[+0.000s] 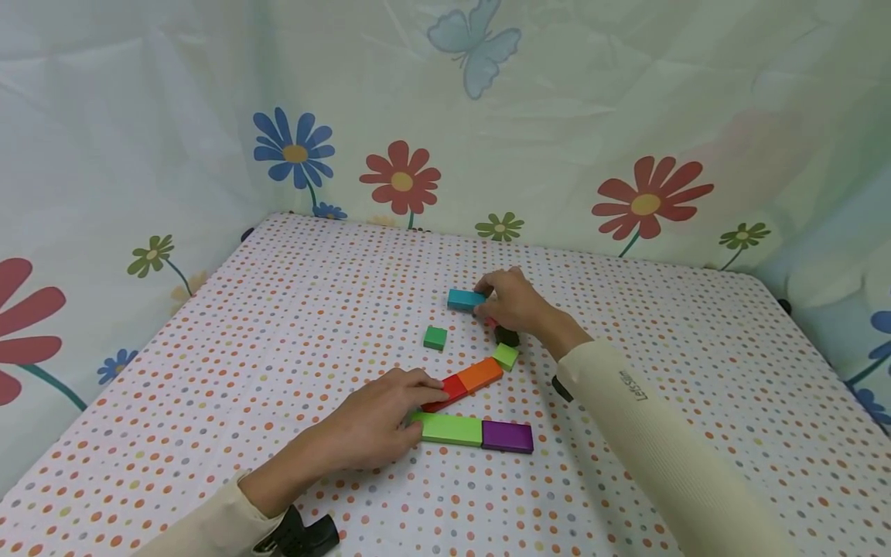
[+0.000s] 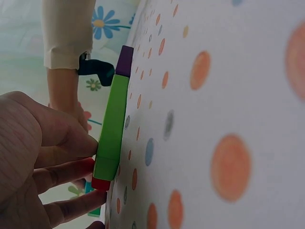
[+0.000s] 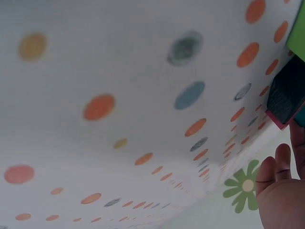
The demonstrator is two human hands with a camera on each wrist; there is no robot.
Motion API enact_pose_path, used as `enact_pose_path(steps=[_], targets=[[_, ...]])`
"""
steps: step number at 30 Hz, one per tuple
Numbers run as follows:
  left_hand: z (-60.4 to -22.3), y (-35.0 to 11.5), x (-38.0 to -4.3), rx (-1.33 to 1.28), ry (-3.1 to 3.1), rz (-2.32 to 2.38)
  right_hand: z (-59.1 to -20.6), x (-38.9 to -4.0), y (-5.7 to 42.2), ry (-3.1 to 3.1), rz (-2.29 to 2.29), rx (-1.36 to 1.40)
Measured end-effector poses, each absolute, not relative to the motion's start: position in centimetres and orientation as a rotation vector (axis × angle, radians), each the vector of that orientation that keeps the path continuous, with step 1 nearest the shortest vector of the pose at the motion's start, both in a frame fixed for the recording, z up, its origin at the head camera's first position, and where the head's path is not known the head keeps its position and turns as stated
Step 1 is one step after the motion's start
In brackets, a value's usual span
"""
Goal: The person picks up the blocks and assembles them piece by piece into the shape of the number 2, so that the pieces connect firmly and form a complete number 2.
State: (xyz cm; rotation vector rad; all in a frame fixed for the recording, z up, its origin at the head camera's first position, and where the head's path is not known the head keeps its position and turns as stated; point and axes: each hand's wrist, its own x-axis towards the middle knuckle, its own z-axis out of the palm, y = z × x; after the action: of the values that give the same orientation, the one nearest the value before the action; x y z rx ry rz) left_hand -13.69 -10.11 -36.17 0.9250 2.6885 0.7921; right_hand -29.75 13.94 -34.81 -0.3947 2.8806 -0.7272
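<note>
Toward the back of the table my right hand [image 1: 515, 300] grips the right end of a blue block [image 1: 465, 300]. Under that hand are a black block [image 1: 506, 336] and a partly hidden pinkish-red one. My left hand [image 1: 376, 418] holds the left corner of the row, its thumb against the long light green block [image 1: 451, 428] and its fingertips on the red block [image 1: 446, 393]. From the red one, an orange block [image 1: 480, 375] and a small lime block [image 1: 506, 356] continue the line. A purple block [image 1: 507, 437] meets the light green block's right end.
Apart from the row lies a small green block [image 1: 435, 337], left of the black one. The dotted tablecloth [image 1: 278, 309] covers the table. A flowered curtain [image 1: 529, 139] hangs behind and at both sides.
</note>
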Motion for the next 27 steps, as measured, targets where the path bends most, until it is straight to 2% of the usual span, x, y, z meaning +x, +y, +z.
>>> enact_pose_path(steps=[27], targets=[[-36.15, -10.11, -13.64, 0.938, 2.694, 0.803, -35.26, -29.35, 14.26, 2.861, -0.72, -0.421]])
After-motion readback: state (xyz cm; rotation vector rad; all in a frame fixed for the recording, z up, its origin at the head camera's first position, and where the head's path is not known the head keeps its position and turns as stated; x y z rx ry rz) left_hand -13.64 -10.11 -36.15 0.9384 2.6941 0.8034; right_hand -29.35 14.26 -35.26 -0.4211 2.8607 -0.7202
